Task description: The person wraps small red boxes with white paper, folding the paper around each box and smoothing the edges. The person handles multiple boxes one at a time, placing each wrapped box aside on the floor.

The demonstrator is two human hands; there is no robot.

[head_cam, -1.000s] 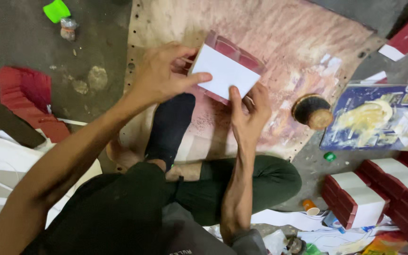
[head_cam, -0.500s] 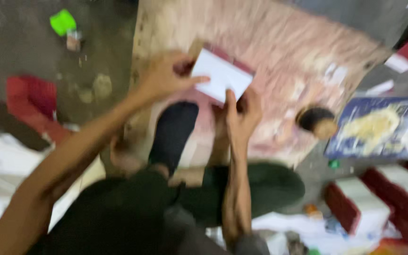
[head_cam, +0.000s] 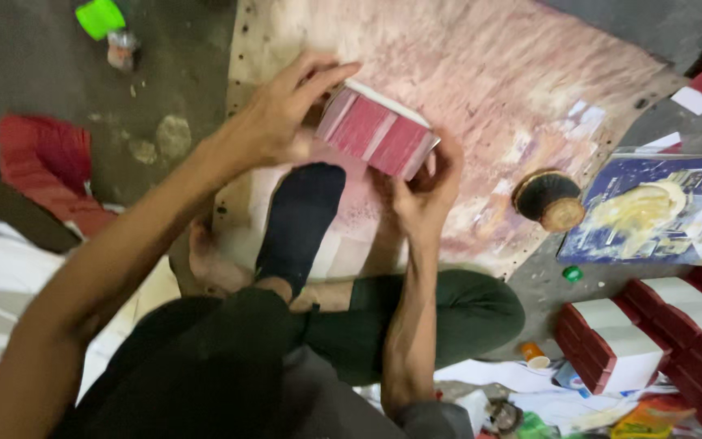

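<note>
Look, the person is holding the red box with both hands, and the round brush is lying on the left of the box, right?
Not quite. Both hands, left hand and right hand, do hold the red box, but the head view shows the round brush lying to its right.

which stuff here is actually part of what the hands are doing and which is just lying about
In hand:
red and white box, gripped by left hand and right hand
stained board beneath it

Lying about:
round brush
blue sheet with paste
stacked red boxes
green lid
red cloth
</note>
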